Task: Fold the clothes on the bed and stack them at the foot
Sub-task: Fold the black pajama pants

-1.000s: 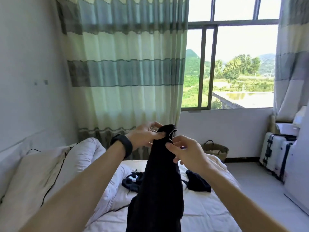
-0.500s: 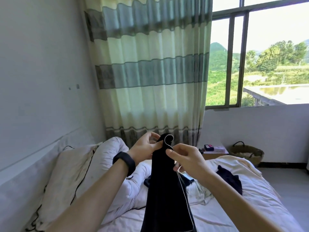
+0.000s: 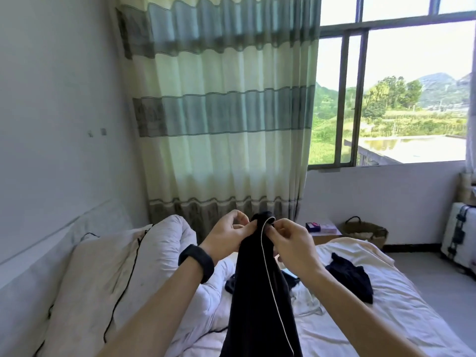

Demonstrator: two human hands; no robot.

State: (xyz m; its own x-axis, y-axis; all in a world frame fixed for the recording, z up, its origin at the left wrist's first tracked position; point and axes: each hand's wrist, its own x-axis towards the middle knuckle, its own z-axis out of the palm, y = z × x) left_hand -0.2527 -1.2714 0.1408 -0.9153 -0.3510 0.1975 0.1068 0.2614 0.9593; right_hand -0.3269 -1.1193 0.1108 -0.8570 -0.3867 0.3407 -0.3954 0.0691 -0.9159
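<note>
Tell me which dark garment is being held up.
The long garment with white piping, pinched at its top by the left hand and right hand; the others lie crumpled on the bed.

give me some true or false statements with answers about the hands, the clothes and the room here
1. The left hand and the right hand both pinch the top of the black garment. True.
2. The black garment lies flat on the bed. False: it hangs from the hands above it.
3. A black band sits on the left wrist. True.
4. The striped curtain covers the whole window. False: the window's right part is uncovered.
5. The woven basket sits on the bed. False: it stands on the floor.
6. A second dark garment lies on the bed. True.
</note>
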